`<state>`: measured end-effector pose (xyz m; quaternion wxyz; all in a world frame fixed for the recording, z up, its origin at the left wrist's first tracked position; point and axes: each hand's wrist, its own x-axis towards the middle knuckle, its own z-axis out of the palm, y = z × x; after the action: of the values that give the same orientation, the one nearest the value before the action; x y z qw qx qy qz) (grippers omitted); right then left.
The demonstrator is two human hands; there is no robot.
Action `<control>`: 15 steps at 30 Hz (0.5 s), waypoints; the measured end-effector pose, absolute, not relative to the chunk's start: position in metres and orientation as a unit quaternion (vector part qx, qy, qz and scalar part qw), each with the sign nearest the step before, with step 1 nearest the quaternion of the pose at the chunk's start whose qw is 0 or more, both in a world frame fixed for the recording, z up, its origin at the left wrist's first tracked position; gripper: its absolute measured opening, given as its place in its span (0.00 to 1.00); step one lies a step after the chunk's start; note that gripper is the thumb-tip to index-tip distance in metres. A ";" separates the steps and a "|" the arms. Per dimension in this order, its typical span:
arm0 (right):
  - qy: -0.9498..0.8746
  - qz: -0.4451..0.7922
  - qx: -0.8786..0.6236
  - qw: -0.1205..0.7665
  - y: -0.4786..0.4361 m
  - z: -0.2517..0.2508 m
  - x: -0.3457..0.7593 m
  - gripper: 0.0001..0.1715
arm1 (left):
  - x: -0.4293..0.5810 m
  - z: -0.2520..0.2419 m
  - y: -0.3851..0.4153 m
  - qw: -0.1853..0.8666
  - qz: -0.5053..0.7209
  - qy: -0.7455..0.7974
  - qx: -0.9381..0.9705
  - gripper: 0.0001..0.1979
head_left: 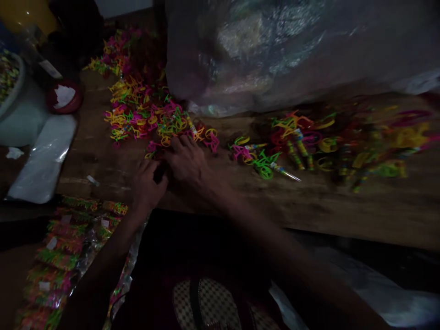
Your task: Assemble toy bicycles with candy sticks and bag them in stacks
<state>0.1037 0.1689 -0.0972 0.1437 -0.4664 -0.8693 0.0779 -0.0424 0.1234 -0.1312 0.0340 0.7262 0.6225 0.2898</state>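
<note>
Close together at the near side of the wooden table (213, 206), both my hands work at the edge of a pile of small bright plastic toys (137, 110). My right hand (187, 158) reaches over the front of the pile, its fingers bent down among pink and yellow pieces. Just left of it, my left hand (149, 181) is curled, with the thumb near the right fingers. Shadow hides the fingertips, so what they hold cannot be made out. Right of my hands lie a green toy (264, 165) and a patterned tube with a clear tip (285, 172).
A large plastic-wrapped bundle (295, 55) fills the back. More toys (371, 142) spread rightward. At left are a pale bucket (29, 110), a red bowl of paper slips (63, 97) and a stack of clear bags (43, 160). Packed toy strips (58, 256) hang below the edge.
</note>
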 end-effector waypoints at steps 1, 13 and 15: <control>-0.870 0.075 -0.466 0.143 0.172 -0.100 0.100 0.18 | -0.041 -0.131 0.124 0.008 0.272 0.617 0.739 0.08; -0.762 0.032 -0.562 0.320 0.186 -0.075 0.151 0.14 | -0.055 -0.142 0.157 0.027 0.309 0.642 0.701 0.11; -0.704 0.073 -0.567 0.421 0.177 -0.078 0.168 0.12 | -0.056 -0.140 0.165 0.037 0.323 0.653 0.684 0.09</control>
<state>0.1676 0.1773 -0.0779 0.4210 -0.5671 -0.7042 0.0734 -0.0558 0.1653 -0.1401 0.0369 0.6838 0.6534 0.3229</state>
